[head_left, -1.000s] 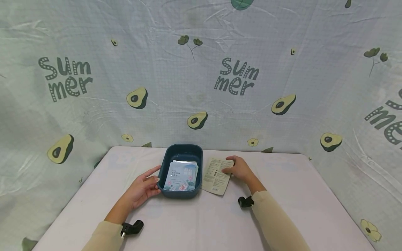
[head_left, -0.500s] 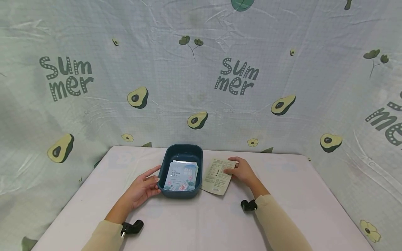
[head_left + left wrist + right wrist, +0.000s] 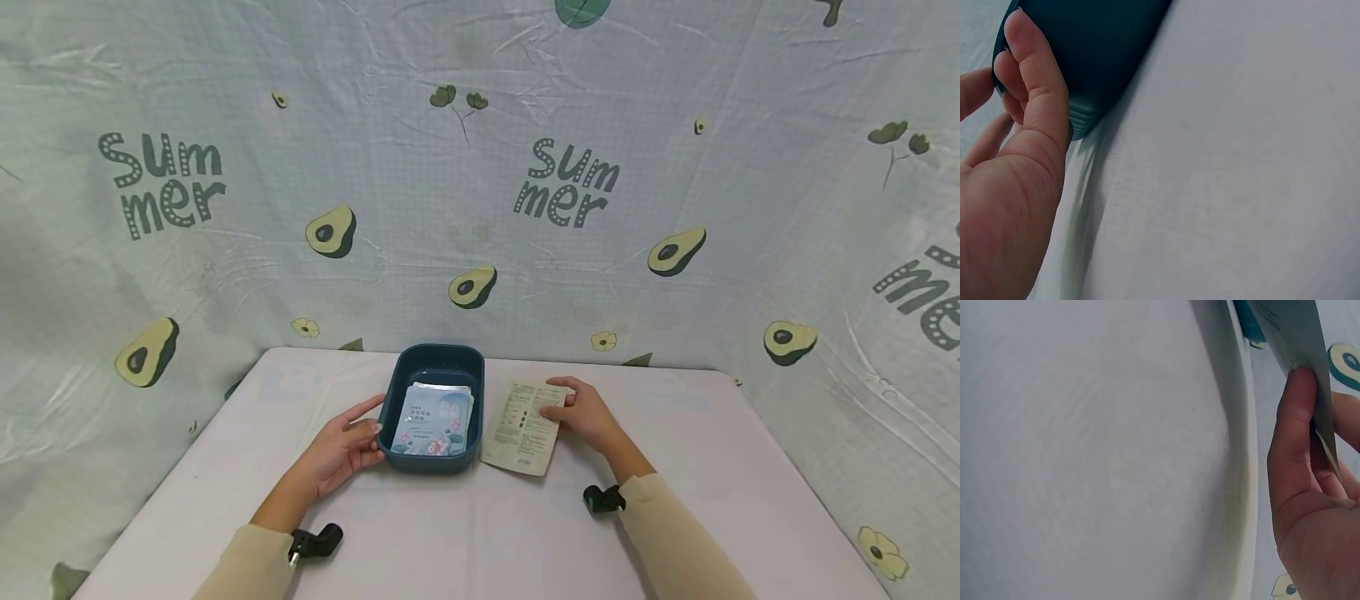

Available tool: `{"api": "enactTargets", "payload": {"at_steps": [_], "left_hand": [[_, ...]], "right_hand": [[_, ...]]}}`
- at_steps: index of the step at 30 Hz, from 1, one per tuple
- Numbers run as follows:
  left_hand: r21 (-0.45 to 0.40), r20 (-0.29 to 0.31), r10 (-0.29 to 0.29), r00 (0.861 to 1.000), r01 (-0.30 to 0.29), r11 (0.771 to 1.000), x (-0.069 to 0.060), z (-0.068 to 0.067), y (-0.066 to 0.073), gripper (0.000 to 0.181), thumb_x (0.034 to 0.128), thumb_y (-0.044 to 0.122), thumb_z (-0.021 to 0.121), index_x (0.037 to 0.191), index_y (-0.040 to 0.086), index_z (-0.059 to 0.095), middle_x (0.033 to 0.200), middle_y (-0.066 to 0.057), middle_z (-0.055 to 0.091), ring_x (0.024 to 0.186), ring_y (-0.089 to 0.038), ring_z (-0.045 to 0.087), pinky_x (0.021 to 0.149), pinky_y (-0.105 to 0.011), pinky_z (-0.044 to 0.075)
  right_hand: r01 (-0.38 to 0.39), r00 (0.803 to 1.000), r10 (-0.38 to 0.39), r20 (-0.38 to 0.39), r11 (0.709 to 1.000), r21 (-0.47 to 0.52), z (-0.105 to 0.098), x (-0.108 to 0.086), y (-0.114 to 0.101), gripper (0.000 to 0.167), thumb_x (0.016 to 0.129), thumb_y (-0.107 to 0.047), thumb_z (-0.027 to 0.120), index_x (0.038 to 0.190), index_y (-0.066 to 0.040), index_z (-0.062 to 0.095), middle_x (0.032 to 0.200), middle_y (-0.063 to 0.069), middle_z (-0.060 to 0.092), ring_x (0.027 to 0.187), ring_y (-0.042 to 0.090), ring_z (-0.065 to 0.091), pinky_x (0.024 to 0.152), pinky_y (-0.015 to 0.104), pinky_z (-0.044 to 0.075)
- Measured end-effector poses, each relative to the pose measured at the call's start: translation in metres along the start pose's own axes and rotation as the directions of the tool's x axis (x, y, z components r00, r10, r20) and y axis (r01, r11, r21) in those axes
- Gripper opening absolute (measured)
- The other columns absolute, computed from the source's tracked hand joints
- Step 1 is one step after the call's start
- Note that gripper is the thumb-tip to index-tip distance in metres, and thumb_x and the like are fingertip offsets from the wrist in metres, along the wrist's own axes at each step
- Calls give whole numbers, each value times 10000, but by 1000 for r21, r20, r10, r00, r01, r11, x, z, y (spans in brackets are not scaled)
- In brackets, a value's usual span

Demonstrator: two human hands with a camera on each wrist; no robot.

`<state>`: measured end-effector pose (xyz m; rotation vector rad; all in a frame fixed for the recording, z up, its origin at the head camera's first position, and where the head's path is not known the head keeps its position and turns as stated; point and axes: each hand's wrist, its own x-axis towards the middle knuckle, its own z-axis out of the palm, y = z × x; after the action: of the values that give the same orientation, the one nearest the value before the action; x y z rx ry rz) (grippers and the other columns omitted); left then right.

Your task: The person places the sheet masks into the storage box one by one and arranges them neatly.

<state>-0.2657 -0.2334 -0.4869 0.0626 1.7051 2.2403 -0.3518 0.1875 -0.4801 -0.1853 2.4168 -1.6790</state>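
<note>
On the table stands a dark blue plastic box [image 3: 477, 442] with several light blue flower-printed packets [image 3: 433, 421] stacked inside. My left hand [image 3: 341, 454] holds the box at its left side, thumb by the rim. In the left wrist view the left hand [image 3: 1029, 144] lies against the box wall [image 3: 1104, 56]. To the right of the box, my right hand [image 3: 588, 412] pinches the upper right edge of a flat beige packet [image 3: 521, 429], printed side up. The right wrist view has the packet [image 3: 1300, 337] between thumb and fingers of the right hand [image 3: 1310, 481].
A white cloth covers the table [image 3: 465, 542]. Behind it hangs a pale curtain [image 3: 397, 183] printed with avocados and lettering. Each wrist carries a small black camera, the left camera [image 3: 317, 543] and the right camera [image 3: 603, 499].
My right hand has shifted a little right and nearer to me, and the beige packet has moved slightly the same way. The left hand and box have stayed in place.
</note>
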Motion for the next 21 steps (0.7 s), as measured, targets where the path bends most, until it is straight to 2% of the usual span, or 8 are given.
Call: {"api": "enactTargets", "payload": {"at_steps": [21], "left_hand": [[2, 15, 7, 1000, -7, 1000, 0, -1, 1, 667, 1066, 108, 524, 1646, 143, 196, 1011, 2, 631, 778, -95, 629, 800, -268, 617]], "right_hand": [[-8, 1000, 9, -14, 998, 61, 4, -14, -1, 668, 876, -108, 806, 1468, -108, 497, 1108, 144, 765, 880, 213, 747, 720, 341, 630]]}}
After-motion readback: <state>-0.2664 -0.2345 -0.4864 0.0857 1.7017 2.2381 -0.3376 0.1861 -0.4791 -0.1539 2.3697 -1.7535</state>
